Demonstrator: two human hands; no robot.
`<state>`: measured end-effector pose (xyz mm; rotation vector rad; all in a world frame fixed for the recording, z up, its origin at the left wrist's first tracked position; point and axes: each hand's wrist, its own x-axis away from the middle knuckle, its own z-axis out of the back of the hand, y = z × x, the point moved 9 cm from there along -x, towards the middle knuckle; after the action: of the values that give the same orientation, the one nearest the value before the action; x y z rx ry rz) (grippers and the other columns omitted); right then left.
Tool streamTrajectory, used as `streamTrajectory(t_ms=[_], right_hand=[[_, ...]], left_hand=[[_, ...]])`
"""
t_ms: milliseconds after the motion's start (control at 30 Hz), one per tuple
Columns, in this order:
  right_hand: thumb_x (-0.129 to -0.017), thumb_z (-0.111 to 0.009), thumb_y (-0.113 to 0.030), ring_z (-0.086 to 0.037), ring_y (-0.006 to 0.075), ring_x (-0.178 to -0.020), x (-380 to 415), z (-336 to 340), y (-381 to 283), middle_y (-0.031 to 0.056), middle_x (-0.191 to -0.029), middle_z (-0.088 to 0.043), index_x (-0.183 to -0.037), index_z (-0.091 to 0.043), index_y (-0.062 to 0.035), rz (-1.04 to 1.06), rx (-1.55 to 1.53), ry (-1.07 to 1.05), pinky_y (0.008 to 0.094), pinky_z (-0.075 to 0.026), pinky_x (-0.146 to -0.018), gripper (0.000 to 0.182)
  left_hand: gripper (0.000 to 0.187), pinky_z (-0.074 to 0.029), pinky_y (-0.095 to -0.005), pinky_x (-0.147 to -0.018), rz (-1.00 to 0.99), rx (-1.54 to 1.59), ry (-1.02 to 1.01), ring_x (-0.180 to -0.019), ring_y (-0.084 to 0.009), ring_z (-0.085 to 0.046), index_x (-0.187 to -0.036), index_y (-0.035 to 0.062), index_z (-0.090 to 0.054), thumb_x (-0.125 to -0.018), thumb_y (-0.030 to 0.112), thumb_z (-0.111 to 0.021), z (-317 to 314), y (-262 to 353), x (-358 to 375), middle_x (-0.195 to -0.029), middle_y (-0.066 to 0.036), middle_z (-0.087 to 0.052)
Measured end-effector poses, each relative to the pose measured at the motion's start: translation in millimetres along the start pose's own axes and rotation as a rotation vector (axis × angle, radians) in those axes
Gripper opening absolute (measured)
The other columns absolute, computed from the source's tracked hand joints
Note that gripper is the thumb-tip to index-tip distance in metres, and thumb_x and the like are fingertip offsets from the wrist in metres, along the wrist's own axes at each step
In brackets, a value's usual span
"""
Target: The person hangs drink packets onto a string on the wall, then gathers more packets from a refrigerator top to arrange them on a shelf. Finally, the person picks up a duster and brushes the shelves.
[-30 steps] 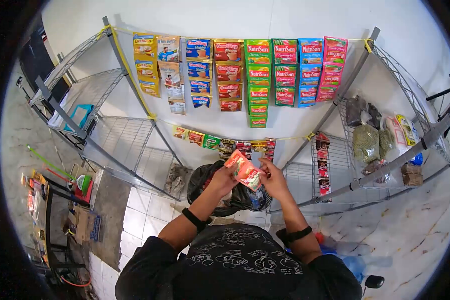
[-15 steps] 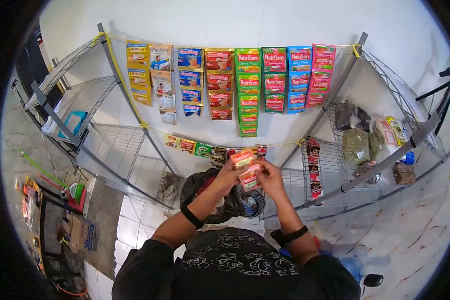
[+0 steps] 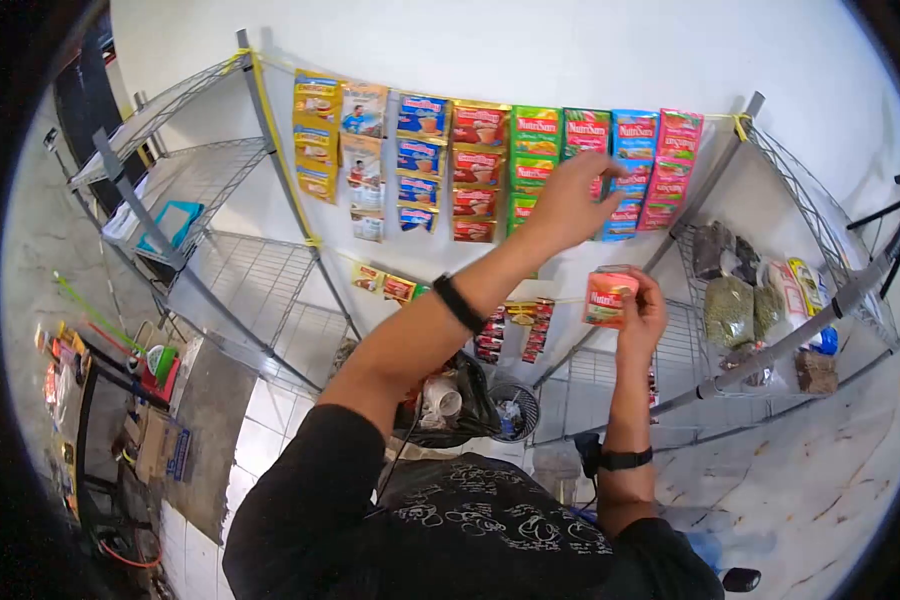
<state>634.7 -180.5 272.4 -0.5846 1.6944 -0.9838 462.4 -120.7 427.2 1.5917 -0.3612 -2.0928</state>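
The orange packet [image 3: 608,298] is below the blue sachet strip [image 3: 635,130], its edge clamped in the fingers of the right hand [image 3: 646,305]. It looks light, bendy, slightly slippery; best pinched by 1 edge. Near that strip, the left hand's [image 3: 568,208] fingertips curve apart; contact unclear.

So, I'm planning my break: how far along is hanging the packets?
Looks done: eight packet strips hang in the upper row. In hand: the right hand holds the orange packet; the left hand reaches up before the strips. Remaining, probably: hanging the orange packet, which isn't up. Beyond that, I can't tell.
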Motion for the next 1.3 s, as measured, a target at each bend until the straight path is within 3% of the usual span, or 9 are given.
streamTrajectory(t_ms=[167,233,400,500,733,867,1000,1267,1300], right_hand=[[-0.085,-0.051,0.007,-0.056,0.0169,-0.1,5.9,10.6,-14.7,0.0099,-0.109,-0.059,-0.111,-0.056,0.0029,0.009,0.075,0.02,0.0284,-0.044,-0.09,0.027],[-0.085,-0.05,0.008,-0.056,0.0176,-0.101,12.6,18.0,-15.4,0.0105,-0.11,-0.059,-0.111,-0.055,0.0036,-0.006,0.095,0.018,0.0289,-0.044,-0.09,0.027],[-0.086,-0.049,0.008,-0.057,0.0171,-0.1,22.9,38.3,-12.8,0.0103,-0.11,-0.059,-0.112,-0.055,0.0036,-0.046,0.079,0.058,0.0282,-0.044,-0.09,0.027],[-0.086,-0.05,0.008,-0.057,0.0167,-0.098,22.2,34.7,-2.1,0.0099,-0.108,-0.059,-0.111,-0.055,0.0037,-0.096,0.033,0.071,0.0272,-0.044,-0.089,0.026],[-0.084,-0.052,0.008,-0.056,0.016,-0.099,16.5,-1.1,0.9,0.0097,-0.106,-0.06,-0.109,-0.057,0.0023,-0.056,0.05,0.031,0.0273,-0.043,-0.089,0.027],[-0.084,-0.052,0.007,-0.057,0.0151,-0.098,19.6,-15.3,-1.7,0.0089,-0.105,-0.06,-0.11,-0.057,0.0025,-0.058,0.096,-0.012,0.0267,-0.043,-0.089,0.027],[-0.085,-0.051,0.007,-0.057,0.015,-0.097,21.5,-24.0,-2.3,0.01,-0.104,-0.061,-0.111,-0.056,0.0027,-0.108,0.16,0.001,0.0264,-0.044,-0.088,0.027],[-0.085,-0.052,0.006,-0.057,0.0144,-0.097,26.7,-33.4,-8.4,0.0087,-0.104,-0.06,-0.112,-0.056,0.0023,-0.073,0.169,-0.017,0.0258,-0.044,-0.087,0.027],[-0.086,-0.052,0.004,-0.057,0.014,-0.096,27.4,-34.0,-7.7,0.0079,-0.105,-0.06,-0.113,-0.056,0.0023,-0.093,0.167,-0.019,0.0254,-0.044,-0.086,0.028]], left_hand=[[0.025,-0.046,-0.0409,-0.083,-0.147,-0.249,-0.016,-0.094,-0.0321,-0.058,-0.098,0.0051,-0.063,-0.075,0.013,-0.066,16.4,-10.4,-61.6,-0.098,-0.013,-0.063],[0.024,-0.046,-0.0412,-0.082,-0.191,-0.524,-0.059,-0.094,-0.0318,-0.058,-0.097,0.0062,-0.064,-0.075,0.016,-0.065,34.3,-27.5,-65.6,-0.097,-0.014,-0.063],[0.023,-0.045,-0.0416,-0.085,-0.123,-0.678,-0.099,-0.089,-0.0307,-0.06,-0.098,0.0091,-0.066,-0.077,0.018,-0.064,95.6,-81.4,-56.8,-0.094,-0.012,-0.064],[0.032,-0.04,-0.0437,-0.09,-0.086,-0.899,-0.171,-0.099,-0.0268,-0.058,-0.11,0.0131,-0.061,-0.079,0.02,-0.063,119.2,-103.5,-40.3,-0.102,-0.009,-0.063],[0.025,-0.034,-0.0443,-0.094,-0.042,-0.855,-0.22,-0.094,-0.0256,-0.058,-0.108,0.0127,-0.062,-0.084,0.017,-0.058,159.7,-135.7,-37.0,-0.094,-0.007,-0.063],[0.019,-0.037,-0.043,-0.09,-0.013,-0.748,-0.21,-0.089,-0.0255,-0.06,-0.102,0.0104,-0.064,-0.085,0.016,-0.056,179.7,-153.8,-42.4,-0.09,-0.008,-0.065],[0.024,-0.037,-0.0419,-0.091,-0.053,-0.964,-0.307,-0.096,-0.0263,-0.059,-0.109,0.0133,-0.061,-0.086,0.016,-0.055,172.2,-145.9,-44.0,-0.102,-0.009,-0.064],[0.026,-0.031,-0.0441,-0.096,0.046,-0.945,-0.353,-0.093,-0.0252,-0.06,-0.11,0.016,-0.062,-0.09,0.03,-0.052,191.1,-149.5,-44.9,-0.096,-0.007,-0.066],[0.026,-0.038,-0.0427,-0.089,-0.016,-0.961,-0.311,-0.086,-0.0273,-0.062,-0.104,0.0148,-0.065,-0.091,0.032,-0.05,196.8,-155.4,-45.7,-0.09,-0.008,-0.067]])
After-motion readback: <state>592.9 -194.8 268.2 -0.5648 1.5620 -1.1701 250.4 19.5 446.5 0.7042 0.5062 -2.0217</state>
